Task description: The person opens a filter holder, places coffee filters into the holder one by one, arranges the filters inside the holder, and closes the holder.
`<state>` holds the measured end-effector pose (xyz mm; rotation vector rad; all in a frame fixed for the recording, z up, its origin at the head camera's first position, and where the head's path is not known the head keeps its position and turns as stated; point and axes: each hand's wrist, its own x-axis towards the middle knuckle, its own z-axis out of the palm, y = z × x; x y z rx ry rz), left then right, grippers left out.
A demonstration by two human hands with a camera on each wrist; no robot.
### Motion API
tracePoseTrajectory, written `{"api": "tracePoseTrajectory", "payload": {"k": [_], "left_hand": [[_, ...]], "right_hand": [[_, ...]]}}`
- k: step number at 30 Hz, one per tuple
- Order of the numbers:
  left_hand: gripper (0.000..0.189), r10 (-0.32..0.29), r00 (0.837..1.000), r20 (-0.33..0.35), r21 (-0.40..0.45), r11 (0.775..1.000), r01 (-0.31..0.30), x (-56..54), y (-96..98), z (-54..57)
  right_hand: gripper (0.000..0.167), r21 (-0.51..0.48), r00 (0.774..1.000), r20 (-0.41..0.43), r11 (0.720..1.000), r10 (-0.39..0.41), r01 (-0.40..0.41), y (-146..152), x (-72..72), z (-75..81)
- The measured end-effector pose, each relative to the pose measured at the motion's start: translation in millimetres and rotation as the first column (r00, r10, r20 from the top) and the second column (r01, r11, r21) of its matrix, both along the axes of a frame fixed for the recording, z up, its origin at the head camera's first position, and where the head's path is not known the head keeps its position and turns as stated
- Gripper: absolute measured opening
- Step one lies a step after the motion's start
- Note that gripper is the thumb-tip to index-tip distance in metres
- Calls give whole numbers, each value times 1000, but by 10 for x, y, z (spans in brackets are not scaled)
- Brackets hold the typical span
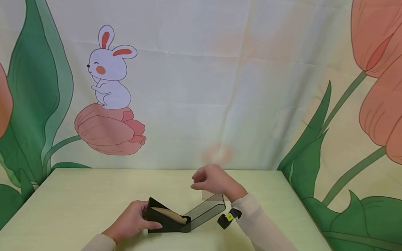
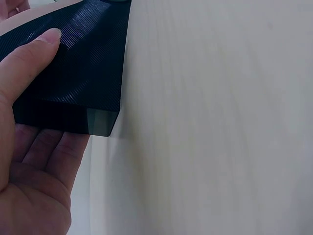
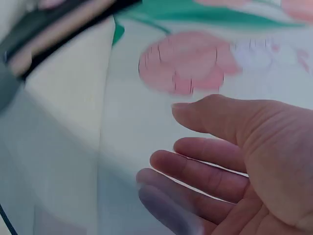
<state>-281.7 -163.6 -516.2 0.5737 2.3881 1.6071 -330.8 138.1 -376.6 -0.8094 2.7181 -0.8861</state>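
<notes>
My left hand [image 1: 133,218] grips a black wedge-shaped case [image 1: 169,226] at its left end. The thumb presses its near face, and the other fingers go behind it, as the left wrist view shows. A tan strip [image 1: 168,213] shows along the inside of the case. From the case's right end a see-through smoky lid [image 1: 204,215] is swung out to the right, slanting upward. My right hand [image 1: 213,179] hovers above the far end of this lid, fingers loosely bent and holding nothing. In the right wrist view its thumb is apart from the fingers.
Pale wooden table [image 1: 94,195] under both hands. A faint pinkish rectangle [image 1: 207,196] shows on it behind the lid. A black wrist camera with a yellow label [image 1: 229,217] hangs at the right sleeve. Behind stands a cloth backdrop [image 1: 188,87] with a rabbit and tulips.
</notes>
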Motion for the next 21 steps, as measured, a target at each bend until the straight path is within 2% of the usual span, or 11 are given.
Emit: {"api": "tracePoseTrajectory", "payload": {"k": [4, 10, 14, 21], "left_hand": [[48, 3, 1000, -2, 0, 1000, -3, -3, -1, -1], [47, 2, 1000, 5, -1, 1000, -2, -2, -8, -1], [46, 0, 1000, 6, 3, 1000, 0, -4, -12, -5], [45, -5, 1000, 3, 11, 1000, 5, -5, -3, -17]], "right_hand": [[30, 15, 997, -12, 997, -73, 73, 177, -225, -90], [29, -2, 978, -14, 978, -210, 210, 364, -490, -361], [31, -3, 963, -20, 963, -269, 269, 428, -600, -531], [43, 38, 936, 56, 938, -347, 346, 495, -722, -780]]}}
